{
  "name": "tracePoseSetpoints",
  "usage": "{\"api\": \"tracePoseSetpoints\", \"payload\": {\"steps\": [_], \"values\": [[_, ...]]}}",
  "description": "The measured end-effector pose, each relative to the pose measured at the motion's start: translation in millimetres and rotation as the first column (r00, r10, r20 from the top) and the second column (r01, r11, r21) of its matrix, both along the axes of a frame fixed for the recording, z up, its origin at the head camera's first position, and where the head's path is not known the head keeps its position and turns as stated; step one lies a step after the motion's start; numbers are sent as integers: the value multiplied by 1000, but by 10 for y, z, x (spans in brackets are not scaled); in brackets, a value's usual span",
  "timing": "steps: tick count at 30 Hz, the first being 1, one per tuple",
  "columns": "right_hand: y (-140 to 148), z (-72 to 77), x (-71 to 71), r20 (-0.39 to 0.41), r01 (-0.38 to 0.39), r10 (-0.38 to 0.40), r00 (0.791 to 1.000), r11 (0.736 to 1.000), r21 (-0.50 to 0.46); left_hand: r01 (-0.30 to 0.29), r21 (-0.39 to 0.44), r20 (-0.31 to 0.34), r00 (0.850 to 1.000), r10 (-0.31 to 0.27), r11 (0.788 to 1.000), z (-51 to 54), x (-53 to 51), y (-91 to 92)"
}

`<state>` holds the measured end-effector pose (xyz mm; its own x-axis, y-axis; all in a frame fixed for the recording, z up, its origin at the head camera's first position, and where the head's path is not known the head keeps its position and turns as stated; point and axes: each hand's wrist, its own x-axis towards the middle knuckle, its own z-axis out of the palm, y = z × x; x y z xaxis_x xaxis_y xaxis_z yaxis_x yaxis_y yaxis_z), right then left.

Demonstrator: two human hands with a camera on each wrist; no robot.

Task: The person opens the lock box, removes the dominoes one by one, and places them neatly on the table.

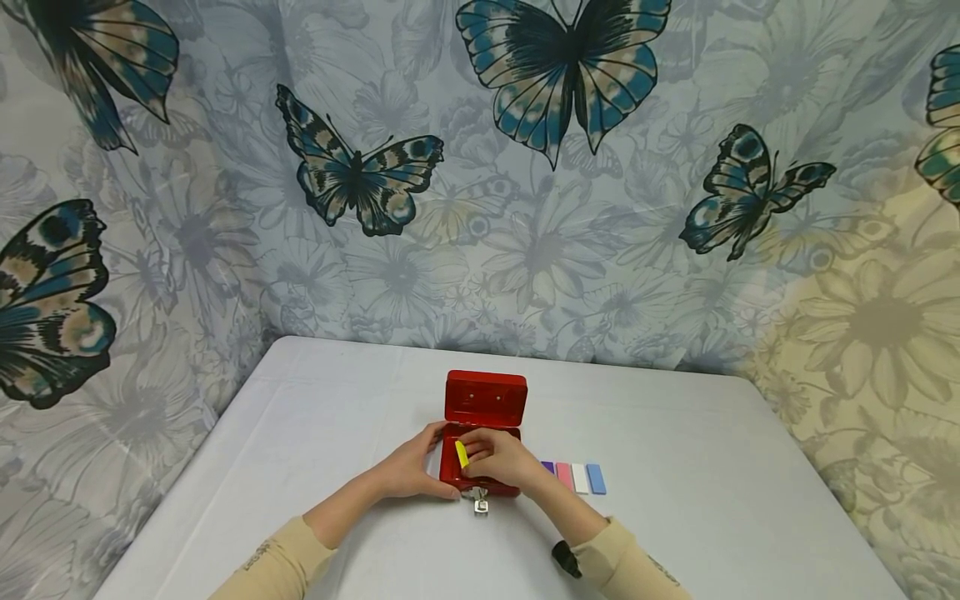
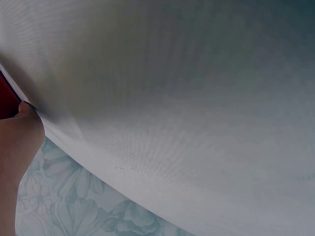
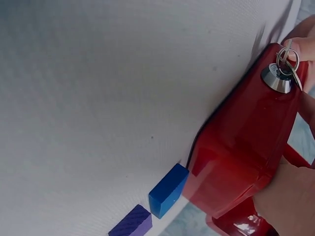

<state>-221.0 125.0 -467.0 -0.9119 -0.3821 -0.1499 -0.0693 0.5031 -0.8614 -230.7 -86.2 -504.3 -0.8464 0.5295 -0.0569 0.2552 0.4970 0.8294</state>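
Note:
A red metal cash box (image 1: 480, 486) stands on the table with its lid (image 1: 486, 400) raised. My left hand (image 1: 408, 468) holds the box's left side, fingers at the far corner and thumb by the near one. Over the box's inside, my right hand (image 1: 498, 458) pinches a small yellow block (image 1: 461, 454), which stands out past the fingertips. At the front, a round lock (image 3: 277, 78) carries a key ring (image 3: 287, 61) with keys. The left wrist view catches only the edge of the left hand (image 2: 24, 128) and a bit of red.
Right of the box lie a purple block (image 1: 548, 467), a pink block (image 1: 564, 476), a white block (image 1: 580, 478) and a light blue block (image 1: 596, 479) in a row. A black object (image 1: 566, 559) sits beside the right sleeve. White cloth covers the table (image 1: 360, 383).

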Motion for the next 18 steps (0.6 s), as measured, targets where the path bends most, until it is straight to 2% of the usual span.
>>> {"api": "tracePoseSetpoints", "payload": {"steps": [1,4,10,18], "values": [[-4,46,28,15,5,-5,1000,1000,-21,0,-3,1,1000,0,1000,-1,1,2],[19,58,44,59,23,-19,998,997,-79,1,-3,-4,1000,-1,1000,2,-3,4],[80,-15,11,137,53,-31,990,986,-161,6,7,-12,1000,-6,1000,14,1,8],[139,13,32,188,70,-22,982,966,-251,2,5,-6,1000,-2,1000,-1,-2,7]]}}
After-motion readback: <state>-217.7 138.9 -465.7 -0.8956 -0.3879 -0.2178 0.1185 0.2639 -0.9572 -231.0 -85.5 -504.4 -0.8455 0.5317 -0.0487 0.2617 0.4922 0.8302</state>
